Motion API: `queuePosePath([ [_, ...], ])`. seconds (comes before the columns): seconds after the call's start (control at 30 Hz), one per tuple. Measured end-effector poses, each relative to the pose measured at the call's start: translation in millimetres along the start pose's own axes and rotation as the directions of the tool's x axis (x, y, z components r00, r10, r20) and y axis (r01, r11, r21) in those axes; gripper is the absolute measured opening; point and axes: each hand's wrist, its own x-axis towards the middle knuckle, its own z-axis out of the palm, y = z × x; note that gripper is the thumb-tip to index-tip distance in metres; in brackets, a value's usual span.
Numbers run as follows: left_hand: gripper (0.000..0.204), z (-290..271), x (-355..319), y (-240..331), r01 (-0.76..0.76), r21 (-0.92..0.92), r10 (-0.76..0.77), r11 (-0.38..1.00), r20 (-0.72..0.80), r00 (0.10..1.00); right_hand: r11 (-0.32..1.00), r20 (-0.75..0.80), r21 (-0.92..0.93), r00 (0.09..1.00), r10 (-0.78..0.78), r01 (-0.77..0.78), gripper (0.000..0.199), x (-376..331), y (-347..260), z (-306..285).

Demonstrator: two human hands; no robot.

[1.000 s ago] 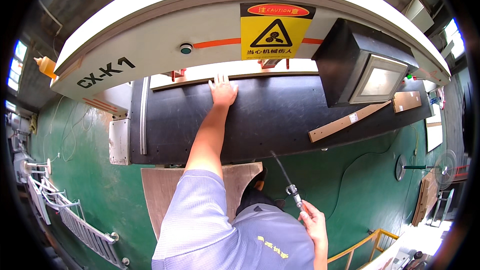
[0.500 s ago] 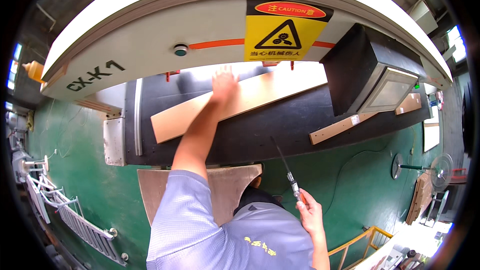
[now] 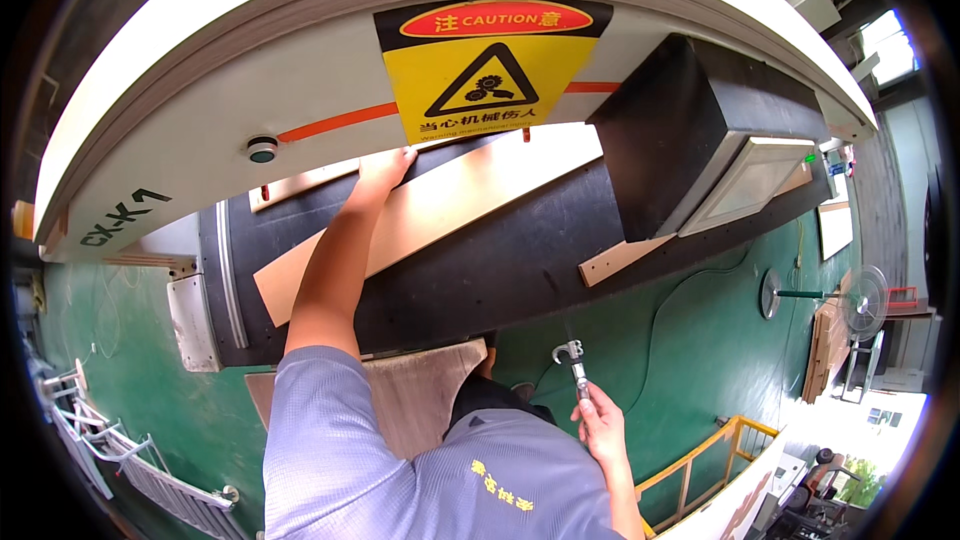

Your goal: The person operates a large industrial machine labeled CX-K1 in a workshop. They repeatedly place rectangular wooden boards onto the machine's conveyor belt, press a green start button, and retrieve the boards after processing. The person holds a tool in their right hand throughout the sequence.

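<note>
My left hand [image 3: 385,168] reaches under the front of a large white machine [image 3: 330,70]. It grips a narrow light wooden board [image 3: 300,184] behind the wide one, its fingers partly hidden at the board's edge. In front of that hand, the wide light wooden board [image 3: 450,202] lies slanted on the black machine bed [image 3: 470,275], under my forearm. Low on the right, my right hand [image 3: 602,425] is closed around a silver air blow gun [image 3: 573,360], away from the boards. The gun's thin nozzle is blurred.
A black box with a screen [image 3: 735,180] juts from the machine at right, above a drilled wooden strip [image 3: 620,262]. A brown board [image 3: 415,385] stands before my body. A yellow rail [image 3: 700,460] is at lower right, a grey metal rack [image 3: 170,450] at left.
My left hand has moved to the far side of the wide board, where a narrow board now shows. My right hand has turned the blow gun. The whole view has shifted.
</note>
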Motion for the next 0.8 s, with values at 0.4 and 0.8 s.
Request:
queuePosePath([
  [0.4, 0.062, -40, -56, 2, -0.174, -0.036, 0.175, 0.984, 0.040, 0.984, 0.999, 0.056, -0.021, 0.998, 0.026, -0.025, 0.043, 4, 0, -8],
  [0.8, 0.055, -34, -89, 27, -0.703, 0.318, 0.733, 0.636, 0.034, 0.679, 0.994, 0.013, 0.023, 0.994, -0.111, 0.110, 0.044, -9, 14, -8],
])
